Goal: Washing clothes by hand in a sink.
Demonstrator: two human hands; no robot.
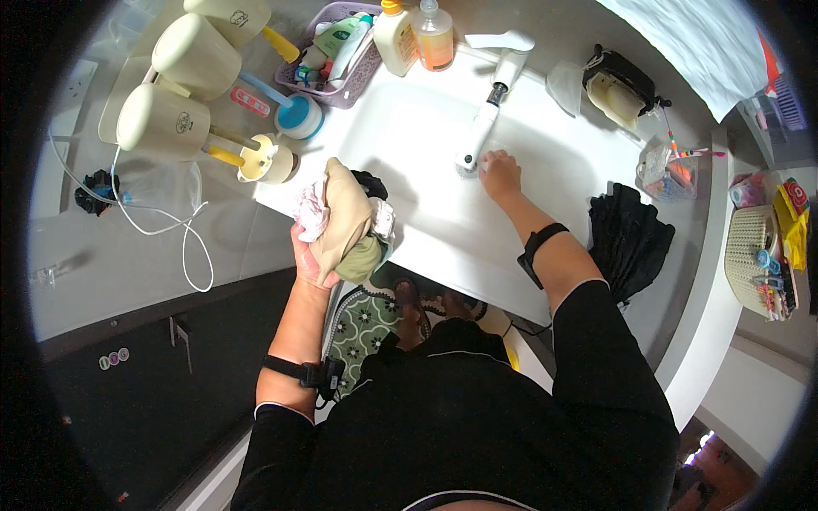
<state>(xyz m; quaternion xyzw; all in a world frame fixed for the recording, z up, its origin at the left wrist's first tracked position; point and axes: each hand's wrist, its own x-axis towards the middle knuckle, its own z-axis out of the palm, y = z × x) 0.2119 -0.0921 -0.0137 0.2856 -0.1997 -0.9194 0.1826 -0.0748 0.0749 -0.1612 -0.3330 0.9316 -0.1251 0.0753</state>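
A bundle of small clothes (345, 217), with beige, pink, olive, white and black cloth pressed together, is in my left hand (308, 255). This hand is closed round the bundle's lower left side, at the left front edge of the white sink (443, 243). Farther right, my right hand (501, 176) is down in the basin, just beside the tip of the white faucet (482, 132). Its fingers are curled inward, and whatever they hold, if anything, is hidden.
Left of the sink are cream cups (162, 123) and a blue-and-white round tub (299, 117). Behind it stand a purple basket (375, 64) and pump bottles (434, 38). To the right lie a folded black umbrella (629, 238) and a black pouch (619, 85).
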